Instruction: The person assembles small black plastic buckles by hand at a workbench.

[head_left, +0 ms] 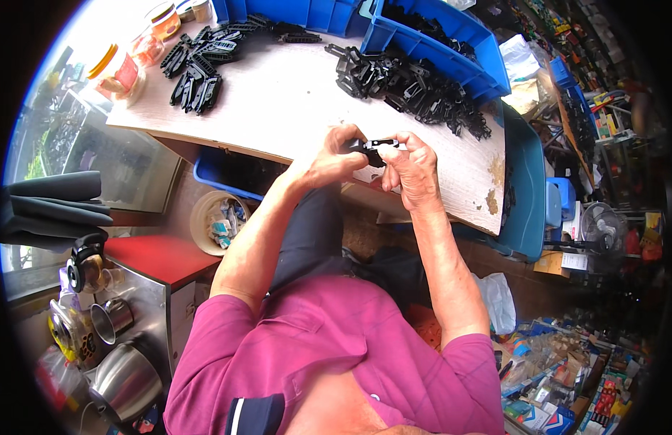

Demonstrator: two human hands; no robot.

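Over the front edge of the pale table (278, 98), my left hand (331, 159) grips one end of a small black plastic part (379, 143) with slots along it. From the other side, my right hand (417, 170) pinches the same part between thumb and fingers. My fingers cover much of it, so its full shape is hidden. A loose heap of similar black parts (423, 94) lies beyond my right hand. Farther left on the table, more black parts (197, 90) lie in neater clusters.
A blue bin (419, 45) of black parts stands behind the heap, another blue bin (292, 13) beside it. Jars (120, 76) stand at the table's left. A teal tub (523, 188) adjoins its right end. Below are a waste bucket (198, 228) and a red-topped cabinet (162, 257).
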